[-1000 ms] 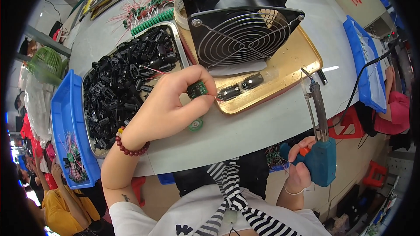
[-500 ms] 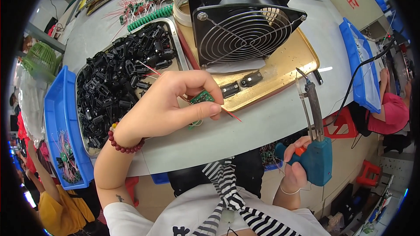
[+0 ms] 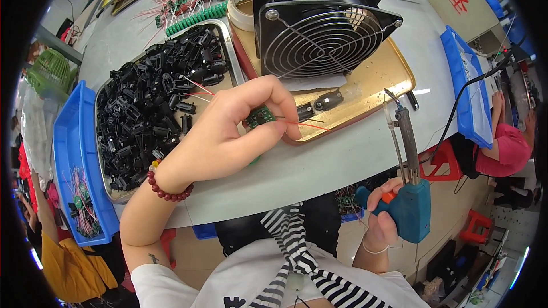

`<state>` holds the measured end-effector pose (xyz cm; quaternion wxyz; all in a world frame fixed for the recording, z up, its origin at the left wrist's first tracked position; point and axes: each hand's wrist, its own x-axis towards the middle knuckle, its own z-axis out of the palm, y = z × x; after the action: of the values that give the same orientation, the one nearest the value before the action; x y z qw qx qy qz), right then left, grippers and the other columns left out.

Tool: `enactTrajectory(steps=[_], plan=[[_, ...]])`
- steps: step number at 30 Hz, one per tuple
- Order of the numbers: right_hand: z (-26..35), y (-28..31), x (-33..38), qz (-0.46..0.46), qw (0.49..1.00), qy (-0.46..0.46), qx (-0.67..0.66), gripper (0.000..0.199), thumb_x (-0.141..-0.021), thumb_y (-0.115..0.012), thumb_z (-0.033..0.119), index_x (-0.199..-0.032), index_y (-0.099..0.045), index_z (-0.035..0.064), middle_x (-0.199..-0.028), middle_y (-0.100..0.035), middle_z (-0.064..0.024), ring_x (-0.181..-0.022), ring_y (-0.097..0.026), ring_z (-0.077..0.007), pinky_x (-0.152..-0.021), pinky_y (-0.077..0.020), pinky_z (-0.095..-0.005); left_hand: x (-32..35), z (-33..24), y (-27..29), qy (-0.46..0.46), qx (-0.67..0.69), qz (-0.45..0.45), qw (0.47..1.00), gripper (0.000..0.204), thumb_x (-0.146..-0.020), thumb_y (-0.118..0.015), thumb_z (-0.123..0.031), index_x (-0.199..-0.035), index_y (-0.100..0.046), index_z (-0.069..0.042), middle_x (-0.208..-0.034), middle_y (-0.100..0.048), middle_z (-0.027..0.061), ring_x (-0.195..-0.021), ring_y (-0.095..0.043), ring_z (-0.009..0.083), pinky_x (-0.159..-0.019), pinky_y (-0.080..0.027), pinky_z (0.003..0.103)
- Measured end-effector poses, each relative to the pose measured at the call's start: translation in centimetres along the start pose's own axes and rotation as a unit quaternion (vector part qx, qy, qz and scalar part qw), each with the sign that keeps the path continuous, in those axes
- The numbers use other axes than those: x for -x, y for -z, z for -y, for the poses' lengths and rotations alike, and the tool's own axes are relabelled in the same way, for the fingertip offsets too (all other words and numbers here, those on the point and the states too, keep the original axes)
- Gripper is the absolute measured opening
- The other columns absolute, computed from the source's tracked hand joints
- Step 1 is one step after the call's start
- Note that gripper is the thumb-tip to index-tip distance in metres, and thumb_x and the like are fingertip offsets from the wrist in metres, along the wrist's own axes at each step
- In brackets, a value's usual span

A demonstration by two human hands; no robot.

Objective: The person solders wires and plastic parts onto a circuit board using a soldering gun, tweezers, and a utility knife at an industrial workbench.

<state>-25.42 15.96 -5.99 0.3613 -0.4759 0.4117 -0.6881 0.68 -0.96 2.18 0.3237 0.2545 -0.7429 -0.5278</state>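
My left hand (image 3: 231, 134) is closed in a pinch around a small green circuit board (image 3: 260, 117), above the front edge of the gold tray (image 3: 394, 71). A thin red wire (image 3: 313, 127) and a dark one stick out to the right past my fingers. Behind the fingertips, two black plastic housings (image 3: 329, 100) lie on that tray, one partly covered by my hand. My right hand (image 3: 381, 225) grips a teal soldering gun (image 3: 413, 211) by its handle, near the orange trigger. Its metal tip (image 3: 390, 94) points up and away, beside the gold tray's right end, apart from the board.
A black fan with a wire grille (image 3: 328, 51) stands on the gold tray, by a tape roll (image 3: 242, 11). To the left, a metal tray (image 3: 231, 51) is heaped with black housings. Blue bins (image 3: 74, 137) flank the table. Wired boards (image 3: 200, 0) lie behind.
My left hand has shifted slightly right with the board, and its fingers cover more of the nearer housing. The wires point further right. My right hand and the soldering gun have barely moved.
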Motion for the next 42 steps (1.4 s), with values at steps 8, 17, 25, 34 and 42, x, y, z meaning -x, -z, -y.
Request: enactTrajectory(steps=[8, 17, 25, 34, 42], plan=[[0.0, -0.3, 0.2, 0.028, 1.0, 0.002, 0.008, 0.05, -0.074, -0.066, 0.01, -0.117, -0.044, -0.0036, -0.103, -0.051, -0.0179, -0.058, -0.053, -0.0183, -0.051, -0.0414, -0.0241, 0.0, 0.8, -0.2, 0.104, -0.113, -0.114, 0.982, 0.011, -0.072, -0.056, -0.008, -0.077, -0.057, 0.002, -0.068, -0.06, 0.0108, -0.059, -0.057, 0.0198, -0.059, -0.045, 0.03], [0.3, -0.7, 0.4, 0.042, 0.999, -0.012, 0.008, 0.05, -0.074, -0.066, 0.011, -0.116, -0.043, -0.0034, -0.102, -0.051, -0.018, -0.057, -0.052, -0.0183, -0.05, -0.0411, -0.0241, -0.2, 1.0, -0.2, 0.052, -0.142, -0.079, 0.985, 0.014, -0.076, -0.06, -0.012, -0.076, -0.059, 0.002, -0.068, -0.062, 0.0131, -0.055, -0.058, 0.0199, -0.052, -0.044, 0.03], [1.3, -2.2, 1.6, 0.009, 0.989, -0.139, 0.056, 0.056, -0.075, -0.076, 0.025, -0.112, -0.044, -0.002, -0.104, -0.057, -0.0143, -0.073, -0.06, -0.0173, -0.065, -0.0487, -0.0272, -0.2, 1.2, -0.4, 0.009, -0.212, -0.099, 0.972, 0.012, -0.082, -0.064, -0.01, -0.078, -0.061, 0.0, -0.066, -0.061, 0.007, -0.056, -0.057, 0.0137, -0.053, -0.044, 0.025], [0.5, -2.1, 2.0, 0.099, 0.984, -0.09, 0.115, 0.038, -0.076, -0.068, 0.01, -0.108, -0.051, -0.0015, -0.092, -0.059, -0.0112, -0.075, -0.06, -0.015, -0.067, -0.0487, -0.0255, 0.1, 1.1, -0.2, -0.009, -0.204, -0.09, 0.975, 0.01, -0.082, -0.063, -0.008, -0.077, -0.059, -0.001, -0.064, -0.06, 0.0068, -0.055, -0.058, 0.0145, -0.052, -0.043, 0.024], [0.4, -2.1, 2.1, 0.095, 0.98, -0.069, 0.161, 0.034, -0.077, -0.066, 0.014, -0.102, -0.049, -0.002, -0.083, -0.058, -0.011, -0.066, -0.057, -0.0149, -0.059, -0.0465, -0.0246, -0.1, 1.7, 0.0, -0.013, -0.187, -0.082, 0.979, 0.011, -0.082, -0.063, -0.01, -0.078, -0.06, 0.0, -0.066, -0.061, 0.0074, -0.057, -0.06, 0.0148, -0.054, -0.045, 0.024]])
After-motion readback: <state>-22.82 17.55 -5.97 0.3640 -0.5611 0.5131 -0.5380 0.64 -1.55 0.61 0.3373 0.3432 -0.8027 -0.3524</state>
